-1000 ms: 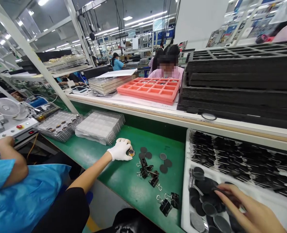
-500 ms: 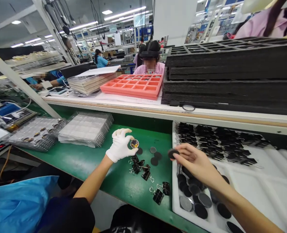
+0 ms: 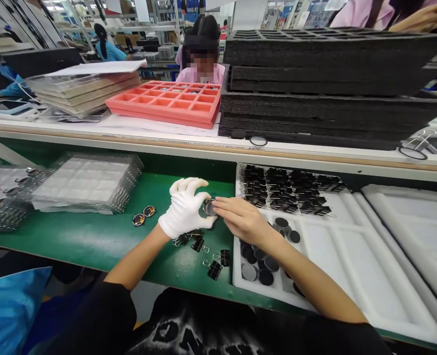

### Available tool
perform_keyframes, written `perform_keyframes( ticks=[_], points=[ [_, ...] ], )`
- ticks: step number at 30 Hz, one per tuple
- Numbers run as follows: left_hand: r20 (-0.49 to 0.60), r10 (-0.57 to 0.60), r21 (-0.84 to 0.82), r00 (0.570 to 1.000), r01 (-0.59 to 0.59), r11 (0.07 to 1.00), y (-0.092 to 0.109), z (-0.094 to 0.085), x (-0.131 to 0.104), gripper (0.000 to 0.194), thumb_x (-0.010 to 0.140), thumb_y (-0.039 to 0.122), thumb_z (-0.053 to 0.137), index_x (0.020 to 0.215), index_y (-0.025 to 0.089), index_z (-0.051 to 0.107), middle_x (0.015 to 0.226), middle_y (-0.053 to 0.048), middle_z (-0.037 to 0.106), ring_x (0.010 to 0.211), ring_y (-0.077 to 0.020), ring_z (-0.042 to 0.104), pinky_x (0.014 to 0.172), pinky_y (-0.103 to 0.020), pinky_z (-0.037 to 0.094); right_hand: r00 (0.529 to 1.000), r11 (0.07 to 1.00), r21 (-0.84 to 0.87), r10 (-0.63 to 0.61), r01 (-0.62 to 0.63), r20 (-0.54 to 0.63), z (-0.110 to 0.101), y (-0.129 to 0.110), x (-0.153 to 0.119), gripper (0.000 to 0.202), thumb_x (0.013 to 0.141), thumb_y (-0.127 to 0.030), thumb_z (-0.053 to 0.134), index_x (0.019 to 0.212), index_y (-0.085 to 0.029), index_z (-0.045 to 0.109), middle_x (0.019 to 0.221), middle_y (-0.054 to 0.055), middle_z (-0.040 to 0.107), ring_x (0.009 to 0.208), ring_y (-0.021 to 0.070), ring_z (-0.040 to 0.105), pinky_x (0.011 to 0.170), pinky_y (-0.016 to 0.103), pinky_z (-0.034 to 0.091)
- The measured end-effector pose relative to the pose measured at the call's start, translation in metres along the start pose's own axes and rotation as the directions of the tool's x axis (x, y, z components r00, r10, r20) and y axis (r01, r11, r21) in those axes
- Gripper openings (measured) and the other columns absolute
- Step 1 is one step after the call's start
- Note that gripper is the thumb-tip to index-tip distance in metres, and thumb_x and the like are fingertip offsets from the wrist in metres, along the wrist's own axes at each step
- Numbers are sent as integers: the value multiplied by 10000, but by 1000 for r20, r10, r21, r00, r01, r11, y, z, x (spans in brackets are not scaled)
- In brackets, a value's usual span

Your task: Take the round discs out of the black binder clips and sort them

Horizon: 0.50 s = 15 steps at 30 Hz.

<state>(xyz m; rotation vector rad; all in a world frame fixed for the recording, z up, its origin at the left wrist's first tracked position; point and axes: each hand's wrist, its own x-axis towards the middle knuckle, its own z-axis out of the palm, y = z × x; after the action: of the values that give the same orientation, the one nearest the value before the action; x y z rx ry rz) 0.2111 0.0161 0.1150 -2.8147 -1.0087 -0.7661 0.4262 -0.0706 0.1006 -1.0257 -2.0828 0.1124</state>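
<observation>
My left hand (image 3: 184, 209), in a white glove, pinches a small round metal-rimmed piece (image 3: 205, 209) between thumb and fingers. A grey disc (image 3: 210, 207) lies against the face of this piece. The fingertips of my bare right hand (image 3: 242, 221) press on the disc's right edge; its thumb is hidden. Whether the disc sits inside the rim, I cannot tell. Below the hands, several black binder clips (image 3: 214, 269) lie on the green table (image 3: 103, 241). To the left are two round pieces with orange-and-black faces (image 3: 143, 215).
A white tray (image 3: 337, 246) at right holds rows of binder clips (image 3: 288, 190) and loose dark discs (image 3: 266, 277), partly under my right forearm. Stacked clear trays (image 3: 89, 185) stand left. On the shelf are an orange-red compartment tray (image 3: 166, 104) and black foam trays (image 3: 325, 88). A co-worker (image 3: 200, 74) sits beyond.
My right hand has moved left from above the white tray, bringing a dark disc against the round piece in my left hand. The view has shifted right and down.
</observation>
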Motion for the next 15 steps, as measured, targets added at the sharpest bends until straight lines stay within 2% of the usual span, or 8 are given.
perform_keyframes(
  ticks=[2, 3, 5, 7, 9, 12, 13, 15],
  points=[
    [42, 15, -3, 999, -15, 1000, 2, 5, 0, 383, 785, 542, 735, 1034, 250, 738, 1397, -123, 641, 1371, -401, 509, 1189, -610, 299, 989, 986, 88, 145, -143, -19, 1, -3, -1, 243, 966, -231, 648, 1174, -256, 771, 1428, 131, 713, 1345, 337, 676, 1085, 575, 606],
    [55, 29, -8, 998, -29, 1000, 4, 7, 1, 388, 784, 540, 741, 1041, 249, 738, 1404, -123, 638, 1377, -408, 502, 1191, -616, 293, 963, 951, 168, 268, -260, -28, 3, -5, -1, 276, 942, -279, 693, 1210, -252, 753, 1448, 143, 696, 1306, 337, 696, 1067, 566, 617],
    [69, 75, -27, 995, -73, 997, 7, 9, 4, 394, 800, 541, 737, 1057, 243, 738, 1412, -127, 638, 1390, -412, 495, 1195, -612, 285, 839, 763, 387, 541, -518, 56, 6, -7, -1, 452, 897, -365, 764, 1324, -240, 684, 1342, 157, 744, 1087, 298, 778, 959, 517, 664],
    [97, 141, -78, 985, -134, 988, 5, 8, 10, 445, 844, 568, 712, 1137, 234, 730, 1426, -131, 638, 1391, -390, 511, 1187, -575, 308, 677, 460, 574, 695, -678, 242, 7, -6, -3, 590, 850, -428, 821, 1371, -216, 640, 1103, 117, 809, 852, 244, 788, 843, 463, 681],
    [137, 165, -156, 977, -143, 977, -3, 5, 16, 519, 922, 583, 644, 1284, 214, 686, 1412, -135, 656, 1337, -337, 571, 1133, -505, 373, 571, 217, 681, 743, -699, 349, 4, -3, -7, 581, 788, -465, 888, 1264, -195, 695, 967, 82, 815, 811, 223, 776, 800, 408, 667],
    [284, 117, -196, 952, -62, 979, -22, -1, 18, 428, 1053, 495, 482, 1250, 185, 702, 1108, -78, 761, 1043, -236, 684, 946, -386, 431, 472, 52, 799, 829, -599, 300, -4, 4, -18, 481, 680, -454, 983, 1018, -207, 747, 974, 49, 812, 900, 194, 773, 780, 303, 631],
    [360, 129, -176, 924, -69, 982, -26, -1, 14, 404, 1068, 477, 463, 1153, 192, 736, 970, -51, 758, 934, -217, 683, 886, -365, 419, 439, 17, 822, 852, -569, 286, -7, 6, -22, 462, 657, -442, 1002, 960, -214, 738, 963, 34, 809, 910, 184, 772, 778, 281, 621],
    [518, 234, -139, 822, -189, 972, -30, 0, 0, 411, 1035, 546, 540, 968, 205, 760, 825, -34, 713, 828, -215, 651, 810, -358, 381, 385, -45, 845, 876, -533, 289, -10, 9, -30, 455, 633, -438, 1018, 887, -225, 707, 930, 18, 803, 911, 181, 774, 788, 276, 619]
  ],
)
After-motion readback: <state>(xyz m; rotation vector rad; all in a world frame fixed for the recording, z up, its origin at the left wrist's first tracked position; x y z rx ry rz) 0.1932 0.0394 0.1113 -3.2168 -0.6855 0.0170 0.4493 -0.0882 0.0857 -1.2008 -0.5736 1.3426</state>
